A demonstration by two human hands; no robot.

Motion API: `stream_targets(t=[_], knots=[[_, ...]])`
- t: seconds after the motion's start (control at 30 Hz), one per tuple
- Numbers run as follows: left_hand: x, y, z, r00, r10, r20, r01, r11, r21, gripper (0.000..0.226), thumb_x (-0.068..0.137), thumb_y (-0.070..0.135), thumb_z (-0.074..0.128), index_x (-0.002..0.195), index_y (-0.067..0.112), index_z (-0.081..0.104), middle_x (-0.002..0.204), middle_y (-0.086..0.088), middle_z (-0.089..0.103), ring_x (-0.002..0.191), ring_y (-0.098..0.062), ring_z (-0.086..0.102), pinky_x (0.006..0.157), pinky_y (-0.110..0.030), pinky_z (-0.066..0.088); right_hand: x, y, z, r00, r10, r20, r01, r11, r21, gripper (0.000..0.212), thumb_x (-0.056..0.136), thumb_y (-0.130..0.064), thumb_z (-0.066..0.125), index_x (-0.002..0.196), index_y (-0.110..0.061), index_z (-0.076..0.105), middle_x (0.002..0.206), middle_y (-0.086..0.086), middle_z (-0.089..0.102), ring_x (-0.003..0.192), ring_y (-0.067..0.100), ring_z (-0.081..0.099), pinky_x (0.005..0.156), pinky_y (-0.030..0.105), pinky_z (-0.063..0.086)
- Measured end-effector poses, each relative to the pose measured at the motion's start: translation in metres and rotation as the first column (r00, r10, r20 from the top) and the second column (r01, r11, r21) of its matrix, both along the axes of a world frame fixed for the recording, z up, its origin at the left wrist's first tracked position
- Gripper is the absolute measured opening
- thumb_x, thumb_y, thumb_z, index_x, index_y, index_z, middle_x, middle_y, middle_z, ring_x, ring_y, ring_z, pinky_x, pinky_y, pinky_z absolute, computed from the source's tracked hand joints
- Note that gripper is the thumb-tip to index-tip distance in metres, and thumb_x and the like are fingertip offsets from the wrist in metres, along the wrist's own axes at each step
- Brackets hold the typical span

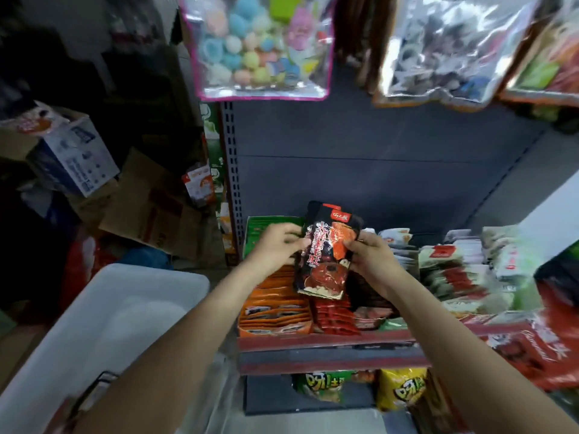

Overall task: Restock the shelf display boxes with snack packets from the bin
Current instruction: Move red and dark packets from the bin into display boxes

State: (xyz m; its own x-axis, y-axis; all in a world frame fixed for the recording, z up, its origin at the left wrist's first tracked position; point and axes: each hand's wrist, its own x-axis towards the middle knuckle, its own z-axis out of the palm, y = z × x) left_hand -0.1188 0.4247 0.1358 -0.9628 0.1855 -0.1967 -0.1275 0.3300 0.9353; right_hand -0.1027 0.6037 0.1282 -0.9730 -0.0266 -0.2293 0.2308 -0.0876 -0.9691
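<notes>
Head view: both hands are up over the shelf holding a small stack of black-and-red snack packets. Left hand pinches the stack's left edge, right hand grips the right edge, fingers curled round it. Stack sits tilted, just above the orange display box and the red packets beside it. White bin is down at lower left, near the left forearm. Toy bags hang overhead. Picture's pretty blurry, so the print is unreadable.
</notes>
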Motion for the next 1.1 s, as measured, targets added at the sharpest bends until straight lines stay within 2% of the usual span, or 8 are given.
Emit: stream_targets(t=[0.17,0.3,0.43,0.67,0.83,0.93,1.03,1.1], knots=[[-0.009,0.063,0.001,0.994,0.100,-0.033,-0.096,0.988,0.125,0.022,0.088,0.011,0.064,0.109,0.006,0.058,0.089,0.001,0.059,0.083,-0.012,0.057,0.066,-0.027,0.054,-0.013,0.054,0.000,0.995,-0.069,-0.075,0.074,0.995,0.068,0.025,0.097,-0.004,0.043,0.087,-0.016,0.064,0.071,-0.008,0.069,0.067,0.007,0.065,0.063,0.023,0.054],[-0.021,0.097,0.006,0.983,0.160,-0.093,-0.146,0.979,0.141,0.011,0.085,0.010,0.067,0.091,0.011,0.058,0.083,-0.003,0.059,0.082,-0.018,0.059,0.071,-0.038,0.058,-0.031,0.084,0.006,0.975,-0.114,-0.191,0.155,0.964,0.214,0.026,0.095,-0.003,0.047,0.078,-0.014,0.064,0.074,-0.001,0.064,0.072,0.015,0.060,0.078,0.041,0.051],[-0.037,0.117,0.012,0.959,0.241,-0.148,-0.208,0.956,0.207,0.024,0.084,0.005,0.067,0.071,0.015,0.049,0.075,0.000,0.054,0.075,-0.016,0.057,0.076,-0.040,0.054,-0.048,0.097,0.015,0.941,-0.150,-0.303,0.196,0.972,0.128,0.023,0.095,-0.005,0.048,0.086,-0.015,0.067,0.082,-0.001,0.068,0.077,0.010,0.064,0.077,0.032,0.054],[-0.056,0.115,-0.001,0.952,0.248,-0.177,-0.219,0.961,0.172,0.027,0.081,0.004,0.070,0.069,0.013,0.047,0.075,-0.006,0.055,0.079,-0.021,0.057,0.076,-0.040,0.053,-0.064,0.101,-0.011,0.946,-0.126,-0.297,0.135,0.991,0.009,0.021,0.096,-0.006,0.047,0.098,-0.009,0.069,0.093,0.005,0.071,0.086,0.017,0.067,0.077,0.032,0.054],[-0.059,0.117,-0.019,0.970,0.194,-0.149,-0.177,0.977,0.120,0.026,0.080,0.004,0.070,0.070,0.013,0.048,0.078,-0.012,0.058,0.079,-0.022,0.057,0.076,-0.039,0.051,-0.064,0.109,-0.029,0.962,-0.117,-0.246,0.123,0.992,0.008,0.020,0.095,-0.003,0.049,0.099,-0.003,0.068,0.087,0.001,0.070,0.080,0.011,0.067,0.068,0.024,0.052],[-0.059,0.114,-0.030,0.980,0.120,-0.162,-0.117,0.993,0.031,0.025,0.079,0.004,0.071,0.071,0.016,0.051,0.082,-0.013,0.063,0.080,-0.027,0.063,0.080,-0.044,0.053,-0.059,0.116,-0.031,0.968,-0.066,-0.244,0.096,0.989,0.114,0.018,0.090,0.004,0.053,0.090,-0.005,0.069,0.074,-0.008,0.070,0.072,0.006,0.066,0.065,0.018,0.050],[-0.058,0.113,-0.034,0.974,0.038,-0.226,-0.052,0.997,-0.056,0.027,0.078,0.002,0.072,0.071,0.019,0.052,0.076,0.003,0.062,0.073,-0.016,0.063,0.072,-0.027,0.051,-0.057,0.125,-0.025,0.963,0.023,-0.267,0.064,0.948,0.312,0.020,0.083,0.006,0.062,0.075,-0.011,0.066,0.066,-0.009,0.066,0.062,-0.003,0.061,0.062,0.011,0.046],[-0.060,0.115,-0.032,0.969,0.001,-0.248,-0.027,0.994,-0.102,0.026,0.078,0.002,0.072,0.070,0.018,0.053,0.075,0.006,0.063,0.072,-0.011,0.064,0.069,-0.020,0.050,-0.057,0.130,-0.021,0.949,0.085,-0.305,0.085,0.859,0.505,0.022,0.080,0.001,0.068,0.070,-0.018,0.065,0.066,-0.011,0.063,0.057,-0.008,0.055,0.060,0.008,0.041]])
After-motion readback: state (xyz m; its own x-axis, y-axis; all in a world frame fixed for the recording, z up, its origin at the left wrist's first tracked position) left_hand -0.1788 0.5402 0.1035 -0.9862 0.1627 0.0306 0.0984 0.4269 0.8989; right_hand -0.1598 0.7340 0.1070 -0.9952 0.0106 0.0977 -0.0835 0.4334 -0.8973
